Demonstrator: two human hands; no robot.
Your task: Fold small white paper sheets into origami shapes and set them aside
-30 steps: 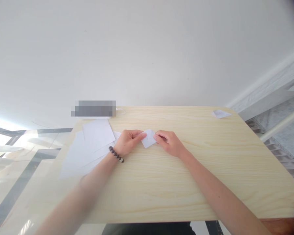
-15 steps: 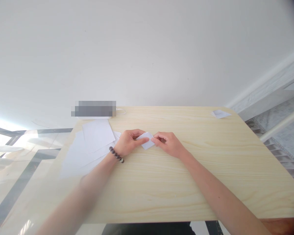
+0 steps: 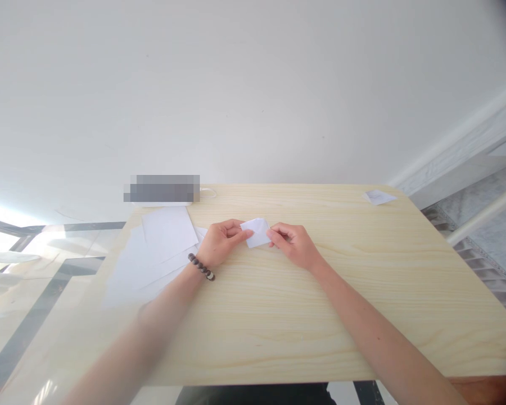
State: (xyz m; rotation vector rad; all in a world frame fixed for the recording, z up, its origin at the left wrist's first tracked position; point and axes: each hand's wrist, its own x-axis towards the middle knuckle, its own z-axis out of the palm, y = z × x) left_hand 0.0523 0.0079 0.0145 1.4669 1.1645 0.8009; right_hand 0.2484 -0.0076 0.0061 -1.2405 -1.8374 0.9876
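A small folded piece of white paper (image 3: 258, 235) is held between my two hands, over the middle of the table. My left hand (image 3: 221, 241) pinches its left edge with the thumb on the near face; a dark bead bracelet circles that wrist. My right hand (image 3: 294, 243) grips the right corner between thumb and fingers. Fold lines cross the upper part of the paper. Some fingertips are hidden behind it.
The pale wooden table (image 3: 354, 304) stands against a white wall. Several loose white sheets (image 3: 168, 233) lie overlapping at the left, below a pixelated object (image 3: 162, 190). Another folded white paper (image 3: 379, 197) sits at the far right corner.
The folded paper has turned from a diamond-like tilt to nearly level and risen slightly in view. My right hand has shifted a little to the right, still pinching it.
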